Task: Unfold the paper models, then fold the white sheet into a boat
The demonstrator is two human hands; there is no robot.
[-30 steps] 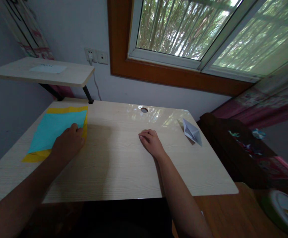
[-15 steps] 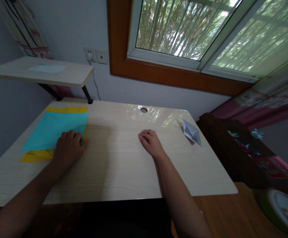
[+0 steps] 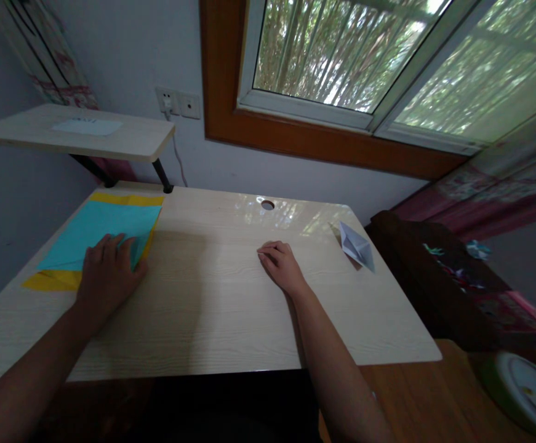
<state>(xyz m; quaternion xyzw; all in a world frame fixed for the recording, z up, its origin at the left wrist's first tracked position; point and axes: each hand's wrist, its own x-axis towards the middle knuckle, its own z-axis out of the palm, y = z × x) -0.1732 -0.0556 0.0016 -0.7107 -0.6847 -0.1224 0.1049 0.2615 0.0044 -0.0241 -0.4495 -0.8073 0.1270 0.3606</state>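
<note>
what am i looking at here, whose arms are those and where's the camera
The camera is worn on a person's head, looking forward and down, so both arms are their own. The left hand lies flat on a turquoise paper sheet, which sits on a yellow sheet. The right hand rests loosely curled on the bare wooden desk, holding nothing. A folded white paper boat sits by the desk's far right edge. A window is behind the desk.

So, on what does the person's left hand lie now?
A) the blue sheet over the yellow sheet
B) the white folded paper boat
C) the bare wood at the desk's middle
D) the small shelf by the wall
A: the left hand lies flat on the near corner of the blue sheet, which covers most of the yellow sheet.
</note>
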